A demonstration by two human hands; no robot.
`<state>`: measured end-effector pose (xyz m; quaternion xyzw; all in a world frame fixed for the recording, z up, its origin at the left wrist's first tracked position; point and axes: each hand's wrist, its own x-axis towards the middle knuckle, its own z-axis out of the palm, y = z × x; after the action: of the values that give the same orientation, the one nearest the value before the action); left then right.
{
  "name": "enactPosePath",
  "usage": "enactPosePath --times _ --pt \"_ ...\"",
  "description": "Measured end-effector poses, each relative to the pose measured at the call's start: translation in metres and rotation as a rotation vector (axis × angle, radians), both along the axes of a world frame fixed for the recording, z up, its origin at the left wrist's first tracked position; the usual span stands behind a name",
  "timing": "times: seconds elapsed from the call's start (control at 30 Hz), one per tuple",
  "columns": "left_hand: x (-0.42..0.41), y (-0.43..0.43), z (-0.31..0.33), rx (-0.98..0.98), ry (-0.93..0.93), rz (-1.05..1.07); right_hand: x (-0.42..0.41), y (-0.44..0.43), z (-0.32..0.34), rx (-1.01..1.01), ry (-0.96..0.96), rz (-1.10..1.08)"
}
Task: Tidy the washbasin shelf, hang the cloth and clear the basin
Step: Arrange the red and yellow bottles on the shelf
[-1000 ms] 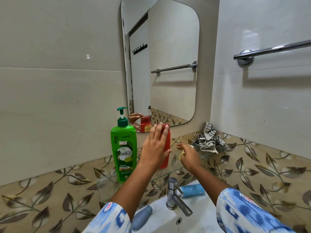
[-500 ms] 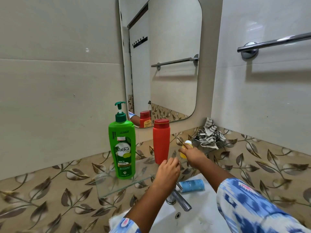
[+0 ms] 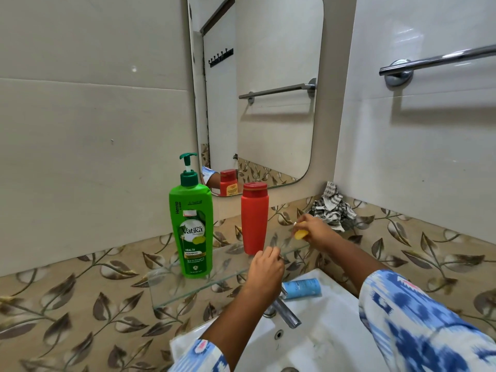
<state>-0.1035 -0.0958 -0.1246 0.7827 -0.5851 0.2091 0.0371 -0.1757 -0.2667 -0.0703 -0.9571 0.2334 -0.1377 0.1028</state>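
Presently the right hand has its fingers curled and pinching a small yellow bottle, held just above the glass shelf at about the 3 o'clock side of the red bottle. The left hand hangs at the shelf's front edge, at 6 o'clock of the red bottle, fingers loosely bent and holding nothing that can be seen.

Outward from the hands: the green shampoo bottle stands upright on the shelf at 9 o'clock of the red bottle, well apart from it. The crumpled checked cloth lies at the shelf's far right corner, at 2 o'clock of the right hand. A blue tube lies on the basin rim beside the tap. The towel rail on the right wall is bare.

The step in hand appears to be setting the yellow bottle upright on the shelf.

Procedure, as judged:
1. Lower the bottle base-first, level with the glass.
2. Leave a gap to the red bottle so neither is knocked.
3. Release only once the base sits flat; glass is slick and a tilted small bottle may roll off into the basin.

The cloth and the tube remain to be dealt with.
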Motion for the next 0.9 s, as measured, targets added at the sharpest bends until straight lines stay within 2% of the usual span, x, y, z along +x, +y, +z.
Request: enactPosePath --times 0.17,0.23,0.53,0.9 --pt "0.001 0.003 -0.005 -0.026 0.022 -0.013 -0.004 0.003 0.008 0.323 -0.319 -0.024" --pt "0.002 0.004 -0.005 -0.037 0.030 -0.019 -0.002 0.005 0.011 0.397 -0.390 -0.032" --pt "0.004 0.009 -0.007 -0.054 0.061 -0.036 0.010 0.009 0.006 0.609 -0.535 -0.128" --pt "0.002 0.011 -0.013 -0.049 0.075 -0.024 0.009 0.009 -0.010 0.647 -0.538 -0.210"
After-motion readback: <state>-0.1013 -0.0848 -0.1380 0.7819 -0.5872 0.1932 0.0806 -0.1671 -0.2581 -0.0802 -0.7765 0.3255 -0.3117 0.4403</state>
